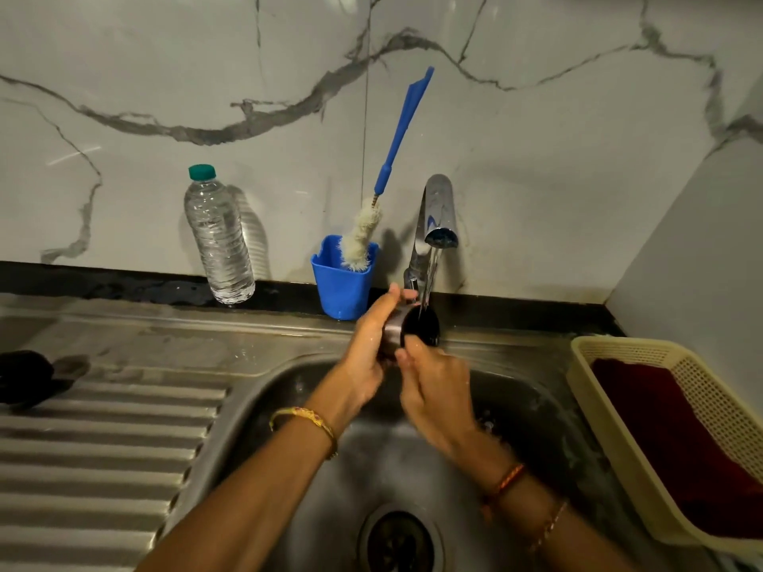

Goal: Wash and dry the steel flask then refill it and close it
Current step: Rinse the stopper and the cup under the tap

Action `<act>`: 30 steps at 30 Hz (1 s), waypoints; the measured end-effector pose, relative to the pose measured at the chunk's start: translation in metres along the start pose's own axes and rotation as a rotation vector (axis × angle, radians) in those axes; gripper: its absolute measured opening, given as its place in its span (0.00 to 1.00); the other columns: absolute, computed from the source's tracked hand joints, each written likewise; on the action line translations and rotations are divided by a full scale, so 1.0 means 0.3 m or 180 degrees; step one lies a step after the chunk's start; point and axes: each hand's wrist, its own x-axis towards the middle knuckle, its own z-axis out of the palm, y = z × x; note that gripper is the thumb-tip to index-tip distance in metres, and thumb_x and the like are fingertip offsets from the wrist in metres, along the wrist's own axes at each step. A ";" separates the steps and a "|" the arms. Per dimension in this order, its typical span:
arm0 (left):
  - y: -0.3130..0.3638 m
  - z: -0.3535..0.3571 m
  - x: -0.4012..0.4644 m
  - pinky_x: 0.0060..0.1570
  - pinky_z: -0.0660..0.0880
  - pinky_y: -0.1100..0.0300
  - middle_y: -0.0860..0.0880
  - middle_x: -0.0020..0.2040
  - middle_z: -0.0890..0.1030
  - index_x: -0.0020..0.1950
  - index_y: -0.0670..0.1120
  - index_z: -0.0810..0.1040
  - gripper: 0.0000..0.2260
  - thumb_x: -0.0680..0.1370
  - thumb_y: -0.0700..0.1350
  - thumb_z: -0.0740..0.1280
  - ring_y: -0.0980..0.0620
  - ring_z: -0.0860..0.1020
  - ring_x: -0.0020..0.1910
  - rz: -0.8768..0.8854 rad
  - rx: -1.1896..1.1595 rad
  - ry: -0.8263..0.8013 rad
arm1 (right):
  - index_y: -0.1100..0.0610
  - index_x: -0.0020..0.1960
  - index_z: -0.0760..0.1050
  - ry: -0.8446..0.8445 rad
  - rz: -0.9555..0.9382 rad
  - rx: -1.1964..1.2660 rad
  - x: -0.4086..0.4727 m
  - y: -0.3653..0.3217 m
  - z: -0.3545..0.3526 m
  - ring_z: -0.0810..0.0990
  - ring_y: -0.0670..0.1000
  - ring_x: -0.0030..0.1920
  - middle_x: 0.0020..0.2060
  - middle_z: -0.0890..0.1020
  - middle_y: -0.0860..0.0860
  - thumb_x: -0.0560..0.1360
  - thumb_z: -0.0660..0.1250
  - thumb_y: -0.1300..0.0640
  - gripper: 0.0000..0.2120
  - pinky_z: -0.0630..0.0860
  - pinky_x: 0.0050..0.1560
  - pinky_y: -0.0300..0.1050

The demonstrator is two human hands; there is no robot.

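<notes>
Over the steel sink (289, 390) I hold the steel flask (406, 328) tilted, its dark mouth turned toward the tap (438, 216). Water runs from the tap into that mouth. My left hand (371, 344) grips the flask's body from the left. My right hand (437, 390) holds the flask from below and the right, thumb up against its rim. Most of the flask's body is hidden behind my hands. A black object (24, 375) that may be the flask's cap lies on the ribbed drainboard at the far left.
A clear water bottle (219, 241) with a green cap stands at the back wall. Beside it a blue cup (342, 286) holds a blue-handled bottle brush (371, 225). A cream basket (644, 431) with a dark red cloth (681, 439) sits at the right. The drain (398, 538) lies below.
</notes>
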 end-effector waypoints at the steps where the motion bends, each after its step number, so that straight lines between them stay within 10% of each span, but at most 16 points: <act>1: -0.019 0.010 0.001 0.41 0.76 0.58 0.49 0.38 0.81 0.44 0.46 0.77 0.11 0.75 0.52 0.62 0.53 0.79 0.38 -0.0003 -0.0228 -0.0056 | 0.58 0.44 0.75 0.0086 0.0797 0.0641 0.004 -0.052 0.019 0.78 0.48 0.34 0.34 0.79 0.50 0.77 0.54 0.56 0.12 0.71 0.39 0.36; 3: -0.029 0.014 0.003 0.38 0.76 0.61 0.47 0.36 0.79 0.42 0.44 0.76 0.12 0.77 0.50 0.60 0.54 0.78 0.33 -0.0105 -0.0458 -0.0067 | 0.56 0.48 0.75 -0.0181 0.1458 0.1096 -0.010 -0.099 0.042 0.78 0.47 0.41 0.39 0.79 0.49 0.80 0.53 0.55 0.12 0.74 0.46 0.41; 8: 0.038 -0.011 0.011 0.38 0.72 0.58 0.48 0.28 0.80 0.36 0.46 0.79 0.11 0.74 0.52 0.67 0.50 0.77 0.33 -0.0565 0.0434 0.0181 | 0.61 0.46 0.75 -0.0550 -0.1167 -0.0545 -0.040 0.076 0.018 0.82 0.52 0.34 0.34 0.83 0.55 0.69 0.56 0.59 0.12 0.79 0.40 0.44; 14: -0.063 -0.015 0.009 0.35 0.76 0.61 0.48 0.35 0.80 0.42 0.44 0.76 0.12 0.74 0.53 0.62 0.54 0.79 0.34 -0.0188 -0.0535 -0.0158 | 0.56 0.48 0.75 0.0009 0.1866 0.1478 -0.006 -0.106 0.060 0.79 0.51 0.45 0.43 0.81 0.53 0.79 0.55 0.54 0.12 0.77 0.50 0.50; 19: 0.039 -0.028 0.002 0.27 0.73 0.62 0.47 0.27 0.78 0.40 0.43 0.75 0.10 0.74 0.49 0.67 0.51 0.76 0.26 -0.0852 0.0154 0.0198 | 0.60 0.51 0.68 -0.0432 -0.1106 -0.0501 -0.043 0.049 0.062 0.80 0.50 0.32 0.33 0.82 0.54 0.81 0.47 0.54 0.14 0.71 0.44 0.41; 25: -0.056 -0.007 -0.016 0.38 0.75 0.59 0.46 0.36 0.79 0.43 0.45 0.76 0.10 0.74 0.51 0.63 0.54 0.79 0.34 -0.0188 -0.0497 -0.0048 | 0.58 0.50 0.76 0.0080 0.1388 0.1008 -0.001 -0.078 0.068 0.79 0.49 0.42 0.42 0.81 0.54 0.81 0.51 0.52 0.17 0.76 0.47 0.45; 30: 0.049 -0.030 -0.017 0.30 0.75 0.57 0.46 0.27 0.79 0.42 0.45 0.73 0.08 0.74 0.49 0.66 0.49 0.77 0.32 -0.1066 0.0325 0.0321 | 0.58 0.44 0.68 -0.0544 -0.1556 -0.0747 -0.025 0.113 0.035 0.79 0.49 0.30 0.31 0.81 0.53 0.80 0.49 0.54 0.13 0.73 0.38 0.37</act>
